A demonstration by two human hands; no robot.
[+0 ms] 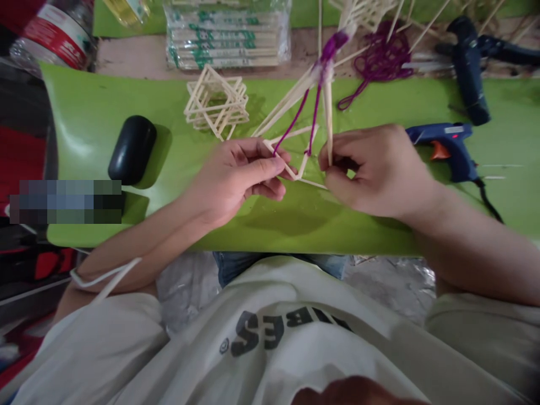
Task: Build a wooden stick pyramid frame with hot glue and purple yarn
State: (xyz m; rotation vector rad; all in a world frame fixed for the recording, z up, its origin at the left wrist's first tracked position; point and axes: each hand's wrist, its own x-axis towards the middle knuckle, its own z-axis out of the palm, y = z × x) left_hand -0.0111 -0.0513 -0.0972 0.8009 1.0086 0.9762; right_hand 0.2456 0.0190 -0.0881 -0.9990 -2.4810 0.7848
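My left hand (236,183) pinches a small frame of thin wooden sticks (302,166) between thumb and fingers. Purple cord (296,115) is looped on that frame and runs up to a purple wrapping (335,45) around a cluster of sticks. One of the sticks in the cluster, a tapered wooden stick (328,118), points down toward me, and the closed fingers of my right hand (379,169) grip its lower end. Another thin stick of the frame reaches toward my right hand; whether they touch is unclear.
Right of my right hand lies a blue glue gun (459,147) with a cable; a black glue gun (468,73) is behind it. A stick lattice (217,104), wrapped chopsticks (228,42), a purple cord heap (382,56), a black rounded object (133,149) and a bottle (59,36) stand around.
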